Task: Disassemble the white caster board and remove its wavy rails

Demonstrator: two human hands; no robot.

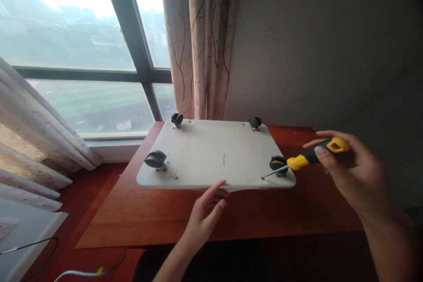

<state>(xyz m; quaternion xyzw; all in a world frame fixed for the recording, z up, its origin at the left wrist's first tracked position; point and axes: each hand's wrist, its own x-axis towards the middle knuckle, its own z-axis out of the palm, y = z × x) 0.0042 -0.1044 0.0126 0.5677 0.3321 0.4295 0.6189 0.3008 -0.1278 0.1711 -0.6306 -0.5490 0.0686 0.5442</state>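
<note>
A white board (pixel 205 150) with rounded corners lies on the wooden table, its black caster wheels facing up near the corners. My right hand (pixel 353 167) grips a yellow and black screwdriver (pixel 309 154) by the handle. The screwdriver slants down to the left, past the near right caster (pixel 278 165), and its tip is at a screw hole (pixel 263 178) near the board's front edge. My left hand (pixel 209 209) is at the middle of that edge, fingers apart, the index finger resting on the board, holding nothing.
The reddish wooden table (pixel 148 218) extends around the board. Behind it are a window (pixel 92 101), a patterned curtain (pixel 201 44) and a grey wall (pixel 297 53). Cables (pixel 82 273) hang at the lower left, near a wall socket (pixel 6 228).
</note>
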